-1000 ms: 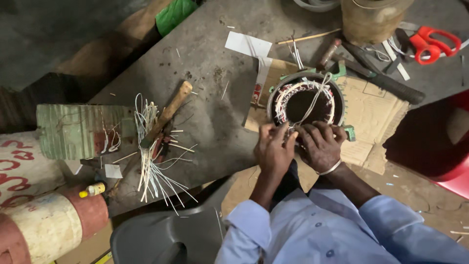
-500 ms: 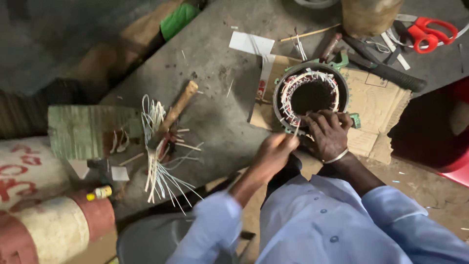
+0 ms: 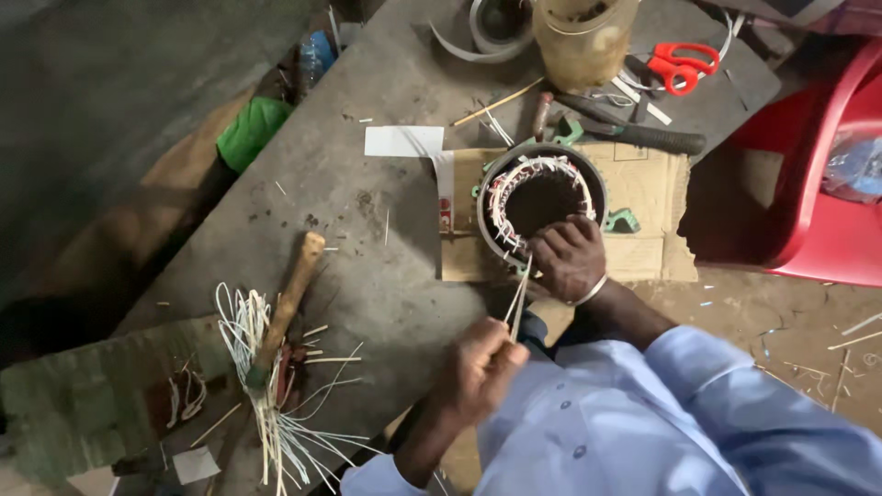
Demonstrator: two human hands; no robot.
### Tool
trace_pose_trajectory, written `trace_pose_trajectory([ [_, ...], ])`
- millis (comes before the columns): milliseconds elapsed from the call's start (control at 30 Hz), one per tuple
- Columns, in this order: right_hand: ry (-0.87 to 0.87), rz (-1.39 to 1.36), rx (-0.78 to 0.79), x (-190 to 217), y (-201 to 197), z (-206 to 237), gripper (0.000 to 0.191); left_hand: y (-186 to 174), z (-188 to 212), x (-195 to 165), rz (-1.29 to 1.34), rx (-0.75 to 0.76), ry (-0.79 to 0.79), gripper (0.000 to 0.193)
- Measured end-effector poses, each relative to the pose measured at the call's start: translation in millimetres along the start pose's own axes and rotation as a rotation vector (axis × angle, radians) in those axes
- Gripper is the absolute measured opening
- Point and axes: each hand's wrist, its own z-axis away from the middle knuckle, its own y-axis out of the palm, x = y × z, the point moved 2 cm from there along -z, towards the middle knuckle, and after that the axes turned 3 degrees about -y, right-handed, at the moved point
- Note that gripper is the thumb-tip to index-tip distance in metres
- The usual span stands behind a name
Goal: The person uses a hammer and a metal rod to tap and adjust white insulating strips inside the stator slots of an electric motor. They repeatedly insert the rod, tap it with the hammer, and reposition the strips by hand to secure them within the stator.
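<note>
Stator [image 3: 542,197] sits on cardboard [image 3: 643,184] near the table's [image 3: 367,266] right edge. Your right hand [image 3: 570,257] grips its near rim, fingers curled; your left hand [image 3: 482,367], closed, pinches thin strips [image 3: 519,298] leading to it.

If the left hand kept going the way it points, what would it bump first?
Probably the round motor ring. The left hand points its thin sticks up toward the ring's near edge, beside the right hand. Depth is uncertain.
</note>
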Motion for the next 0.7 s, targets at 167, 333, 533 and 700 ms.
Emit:
trace_pose_trajectory([
  [167,-0.267,-0.14,0.167,-47,-28,-4,0.066,27,-1,-32,0.02,-0.055,0.151,0.036],
  [333,-0.076,-0.557,0.175,-90,-62,12,0.058,44,-2,-41,0.113,-0.098,-0.018,0.036],
  [533,0.228,-0.062,0.344,-213,-24,10,0.039,47,16,-56,-0.043,-0.203,0.027,0.035],
  [700,0.094,0.1,0.533,-247,47,31,0.063,56,27,-59,-0.067,-0.266,-0.052,0.026],
])
